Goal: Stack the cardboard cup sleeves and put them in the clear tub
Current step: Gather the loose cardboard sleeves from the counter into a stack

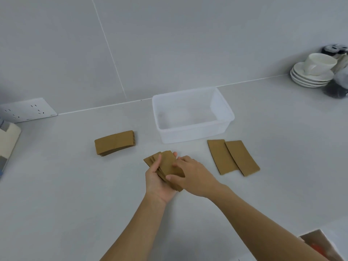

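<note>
While left hand (157,180) grips a fanned bunch of sleeves (167,166) at frame centre, right hand (190,178) pinches its top sleeve. Neat stack (115,143) centre-left, two loose sleeves (232,157) centre-right on worktop (66,185). Clear tub (192,117) just above, nothing inside.

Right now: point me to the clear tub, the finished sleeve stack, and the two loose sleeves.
clear tub (190,140): head view, front wall.
finished sleeve stack (114,143): head view, top sleeve's face.
two loose sleeves (222,157): head view, left sleeve's middle.
</note>
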{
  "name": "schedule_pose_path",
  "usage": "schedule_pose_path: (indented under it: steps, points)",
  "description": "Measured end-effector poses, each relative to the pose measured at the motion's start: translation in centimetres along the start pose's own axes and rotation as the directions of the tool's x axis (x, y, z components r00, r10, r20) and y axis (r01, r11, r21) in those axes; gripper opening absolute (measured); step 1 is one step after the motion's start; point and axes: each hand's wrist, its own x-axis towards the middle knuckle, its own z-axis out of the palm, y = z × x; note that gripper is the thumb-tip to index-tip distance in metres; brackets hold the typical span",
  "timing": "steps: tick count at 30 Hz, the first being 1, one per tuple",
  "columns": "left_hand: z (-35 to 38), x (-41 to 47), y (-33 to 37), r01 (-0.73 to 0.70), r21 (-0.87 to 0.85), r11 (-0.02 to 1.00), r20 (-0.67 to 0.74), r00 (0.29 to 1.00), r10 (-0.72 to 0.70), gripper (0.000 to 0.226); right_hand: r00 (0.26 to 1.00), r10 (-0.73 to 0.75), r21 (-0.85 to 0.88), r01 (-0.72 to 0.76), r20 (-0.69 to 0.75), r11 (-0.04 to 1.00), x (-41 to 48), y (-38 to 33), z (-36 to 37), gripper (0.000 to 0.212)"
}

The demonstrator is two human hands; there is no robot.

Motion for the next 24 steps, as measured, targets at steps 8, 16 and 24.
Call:
schedule_pose_path:
  steps: [8, 16, 24]
  points:
    - [2.5, 2.1, -2.6, 0.06, -0.003, 0.998, 0.057, 0.997, -0.06, 0.038, 0.98, 0.187, 0.238, -0.166, -0.068, 0.957, -1.2, 5.1, -4.9, 0.046]
    - [4.4, 3.6, -5.4, 0.14, -0.048, 0.989, 0.062, 0.989, -0.137, 0.046, 0.783, 0.44, 0.017, -0.483, -0.44, 0.876, -1.9, 11.9, -5.0, 0.055]
    - [4.8, 4.3, -6.6, 0.134, 0.004, 0.991, 0.02, 0.991, -0.134, 0.052, 0.77, 0.488, -0.12, -0.577, -0.411, 0.808, -2.5, 14.5, -2.7, 0.065]
